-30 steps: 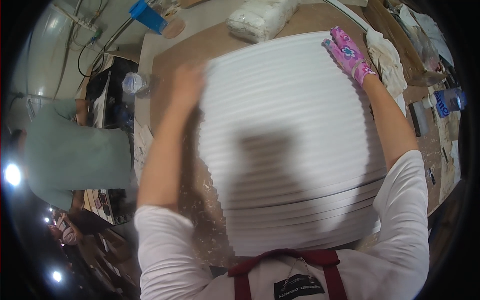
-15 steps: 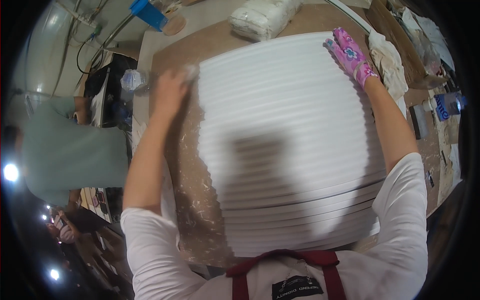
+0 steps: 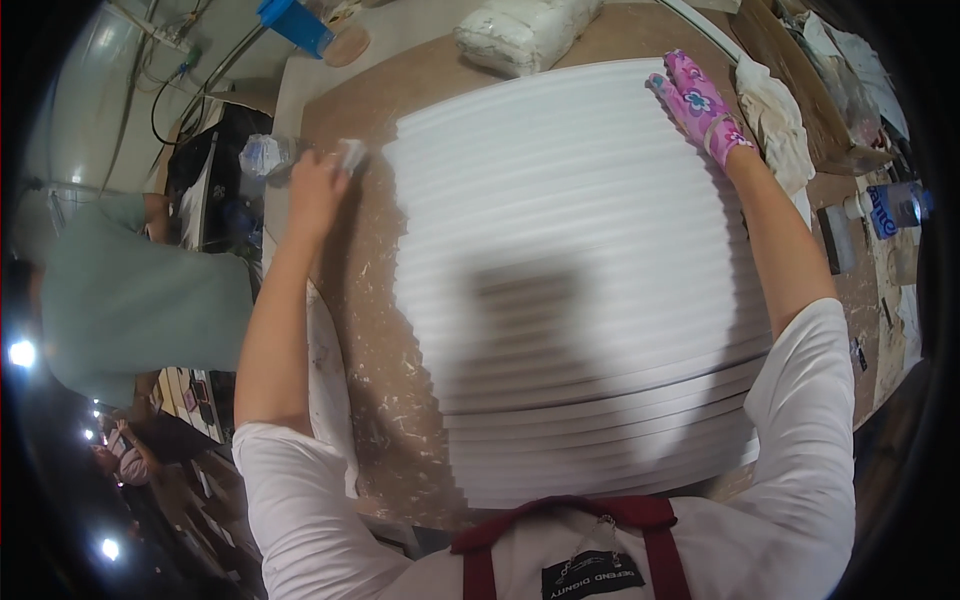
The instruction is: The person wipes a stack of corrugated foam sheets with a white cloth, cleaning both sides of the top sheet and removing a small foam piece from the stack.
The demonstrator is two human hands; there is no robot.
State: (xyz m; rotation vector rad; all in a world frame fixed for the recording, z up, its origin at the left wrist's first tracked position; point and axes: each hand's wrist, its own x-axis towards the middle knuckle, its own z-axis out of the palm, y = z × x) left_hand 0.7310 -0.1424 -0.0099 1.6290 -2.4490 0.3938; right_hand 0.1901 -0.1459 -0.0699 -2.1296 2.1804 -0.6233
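White overlapping strips cover the middle of your brown table. Your gloved right hand lies at their far right corner, thumb apart from the fingers, a rag beside it. Your left fingers pinch a small white wad near the left edge, by a clear bottle; a wrapped bundle crowds the strips' far side.

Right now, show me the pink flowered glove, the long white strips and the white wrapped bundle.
Pink flowered glove (image 3: pixel 699 106), head view: back of the hand.
Long white strips (image 3: pixel 575 265), head view: middle of the top.
White wrapped bundle (image 3: pixel 522 37), head view: visible middle.
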